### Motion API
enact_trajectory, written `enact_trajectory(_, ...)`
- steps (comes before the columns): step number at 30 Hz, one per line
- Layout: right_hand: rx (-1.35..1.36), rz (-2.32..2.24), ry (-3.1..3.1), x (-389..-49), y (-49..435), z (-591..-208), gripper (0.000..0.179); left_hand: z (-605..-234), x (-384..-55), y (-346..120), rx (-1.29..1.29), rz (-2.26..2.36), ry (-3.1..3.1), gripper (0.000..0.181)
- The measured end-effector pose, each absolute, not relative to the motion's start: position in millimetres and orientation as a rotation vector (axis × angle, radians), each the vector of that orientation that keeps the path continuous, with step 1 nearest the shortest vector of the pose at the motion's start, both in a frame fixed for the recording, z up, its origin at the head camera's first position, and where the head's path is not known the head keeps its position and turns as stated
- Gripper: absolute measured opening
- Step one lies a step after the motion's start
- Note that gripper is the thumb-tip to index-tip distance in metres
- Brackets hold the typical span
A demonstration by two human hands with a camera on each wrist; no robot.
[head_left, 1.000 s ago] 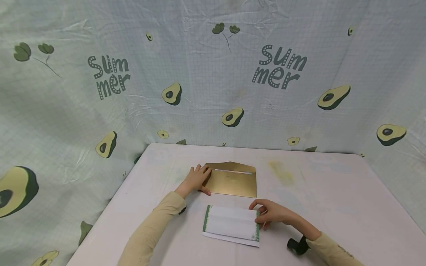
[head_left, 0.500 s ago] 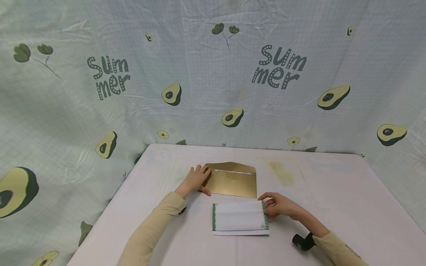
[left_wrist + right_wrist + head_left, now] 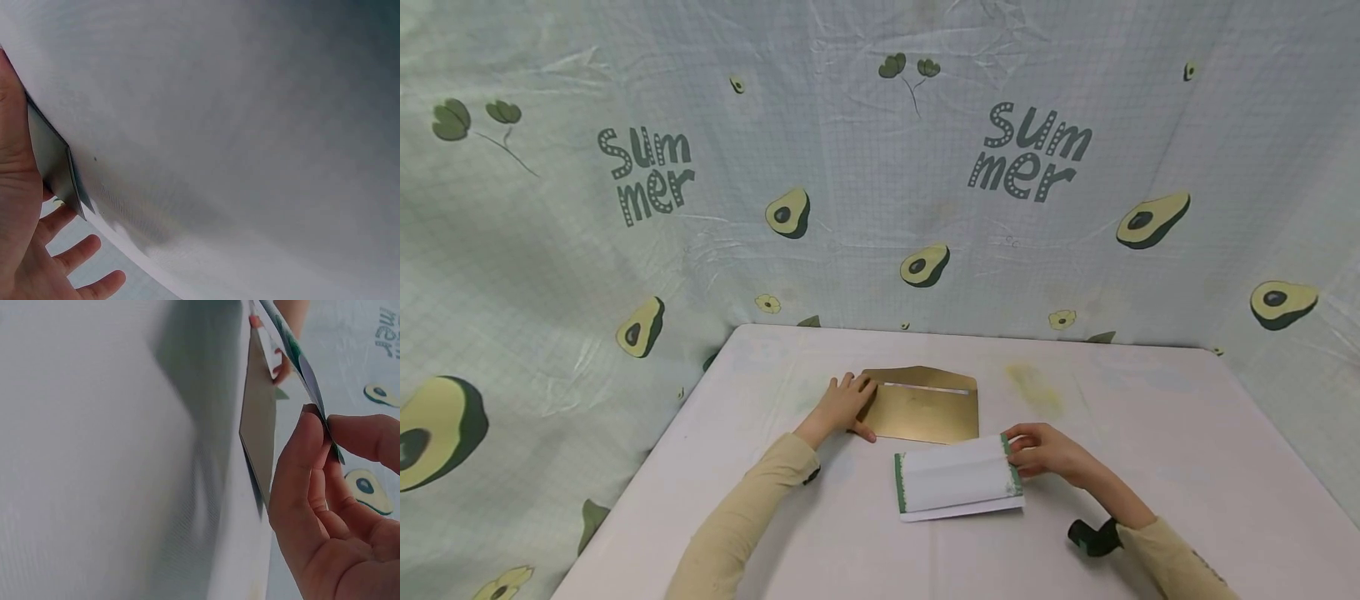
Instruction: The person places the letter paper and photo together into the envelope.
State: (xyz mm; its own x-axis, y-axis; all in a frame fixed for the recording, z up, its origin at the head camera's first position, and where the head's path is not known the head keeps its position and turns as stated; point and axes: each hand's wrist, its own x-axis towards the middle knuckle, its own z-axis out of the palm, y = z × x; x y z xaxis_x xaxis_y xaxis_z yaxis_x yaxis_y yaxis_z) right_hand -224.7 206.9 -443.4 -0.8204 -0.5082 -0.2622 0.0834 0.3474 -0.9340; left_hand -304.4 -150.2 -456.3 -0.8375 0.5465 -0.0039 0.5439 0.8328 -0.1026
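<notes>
Resting the left hand (image 3: 841, 404) on the left end of a gold envelope (image 3: 928, 415) while pinching a folded white sheet (image 3: 958, 475) with the right hand (image 3: 1048, 454), above a pale pink table (image 3: 1150, 442). Extends the left arm forward from lower left in a beige sleeve (image 3: 741, 508), with the wrist angled toward the envelope. Spreads the fingers over the far left corner, with the thumb set wide of them by the near left corner, gripping nothing; shows clear gaps between those outstretched fingers in the left wrist view. Slants the right arm in from lower right, with the palm turned toward the sheet. Holds thumb against fingertip on the green-bordered right end, with other fingers bent beneath, as seen in the right wrist view. Wears a black device (image 3: 1093, 537) at the right wrist, beside the cuff. Holds the sheet on the near side of the envelope, tilted, raised off the table at the pinched end, and overlapping the near right corner in the head view; cannot tell of any contact between the two. Has the envelope flat on the table, with its pointed flap (image 3: 917, 374) unfolded toward an avocado-print curtain (image 3: 865, 167).
</notes>
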Motion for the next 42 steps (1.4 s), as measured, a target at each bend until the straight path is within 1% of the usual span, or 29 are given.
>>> enact_trajectory(5, -0.358, -1.538, 2.060, -229.7, 215.2, -440.2, 0.051, -456.2, -304.7, -150.9, -0.889, 0.146, -2.981, 0.101)
enact_trajectory(20, -0.332, -1.561, 2.081, -242.4, 224.2, -425.5, 0.048, -456.8, -304.5, -150.7, -0.902, 0.159, -2.967, 0.100)
enact_trajectory(25, -0.321, -1.565, 2.086, -250.1, 225.1, -419.7, 0.048, -456.1, -303.8, -150.6, -0.895, 0.155, -2.990, 0.099)
enact_trajectory(32, -0.293, -1.559, 2.082, -264.1, 227.1, -413.4, 0.043, -457.0, -304.5, -151.3, -0.894, 0.144, -2.987, 0.099)
enact_trajectory(39, -0.272, -1.552, 2.082, -271.9, 230.9, -407.0, 0.049, -456.1, -303.9, -151.5, -0.899, 0.143, -2.989, 0.100)
enact_trajectory(42, -0.247, -1.560, 2.080, -274.9, 233.8, -407.4, 0.045, -455.6, -303.1, -151.6, -0.900, 0.147, -2.989, 0.100)
